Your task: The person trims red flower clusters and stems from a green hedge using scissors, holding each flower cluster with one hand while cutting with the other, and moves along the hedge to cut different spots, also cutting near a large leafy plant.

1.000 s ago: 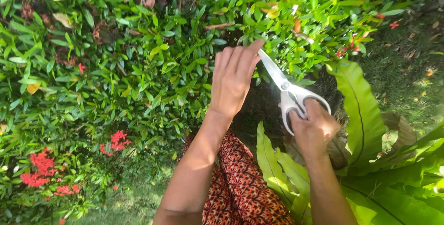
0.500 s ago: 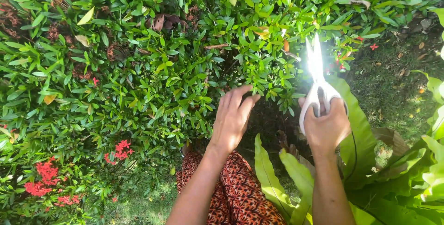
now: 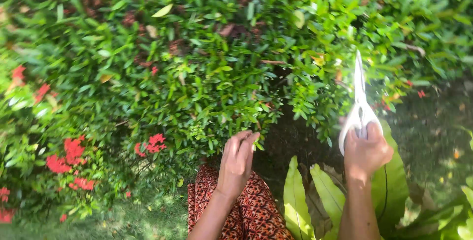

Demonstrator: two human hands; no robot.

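My right hand (image 3: 365,152) grips the white handles of a pair of scissors (image 3: 359,97). The blades point straight up, closed, against the leaves of a green shrub (image 3: 207,62). My left hand (image 3: 237,162) is held out below the shrub's lower edge, fingers together and slightly curled, fingertips touching the lowest leaves, with nothing in it. Both forearms rise from the bottom of the head view.
Red flower clusters (image 3: 69,161) dot the shrub at the left. Broad pale-green leaves (image 3: 300,200) of another plant stand at the lower right. An orange patterned garment (image 3: 251,210) covers my leg at the bottom centre. Shaded grass (image 3: 433,121) lies at the right.
My left hand has dropped from the shrub's face to its lower edge. The scissors swung from tilted left and open to upright and closed. The view has shifted upward.
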